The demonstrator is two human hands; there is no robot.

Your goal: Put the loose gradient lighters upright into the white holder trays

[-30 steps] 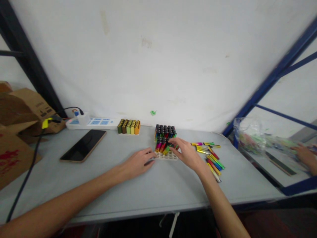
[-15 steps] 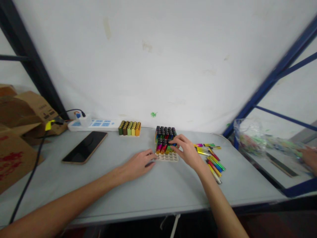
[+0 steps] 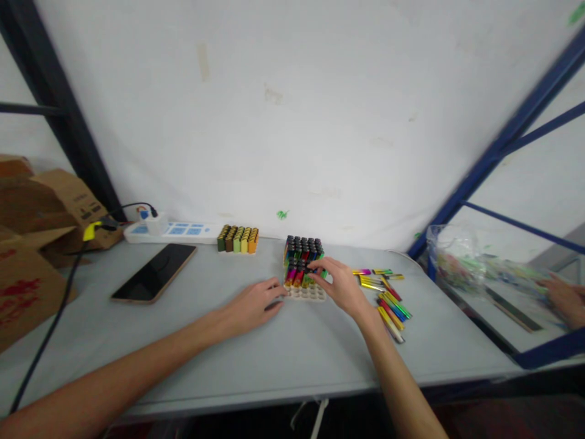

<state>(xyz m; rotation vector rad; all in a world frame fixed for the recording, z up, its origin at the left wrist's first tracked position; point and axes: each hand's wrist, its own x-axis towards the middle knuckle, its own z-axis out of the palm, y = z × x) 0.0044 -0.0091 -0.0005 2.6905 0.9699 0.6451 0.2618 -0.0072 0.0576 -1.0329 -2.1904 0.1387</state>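
Bench viewed from above and behind the worker. The table's front edge (image 3: 265,398) runs across the lower field; both forearms cross it, and a broad stretch of grey tabletop (image 3: 274,360) separates it from the white holed tray (image 3: 306,293). Right of the tray, slim metallic-coloured pieces (image 3: 392,314) lie loose in two groups, well back from the front edge. The left hand (image 3: 256,303), fingers loosely spread and curved, rests with fingertips at the tray's left edge. The right hand (image 3: 340,283), thumb and forefinger brought narrow, reaches over the tray's right edge to the black-capped lighters (image 3: 304,242); whether it grips one cannot be told. The lighters stand in the tray's far rows; holes show along its near edge. Left, with tabletop between, lies a phone (image 3: 158,272). Beyond, a gold-topped block (image 3: 237,239) adjoins a power strip (image 3: 192,230) near the wall (image 3: 292,122).
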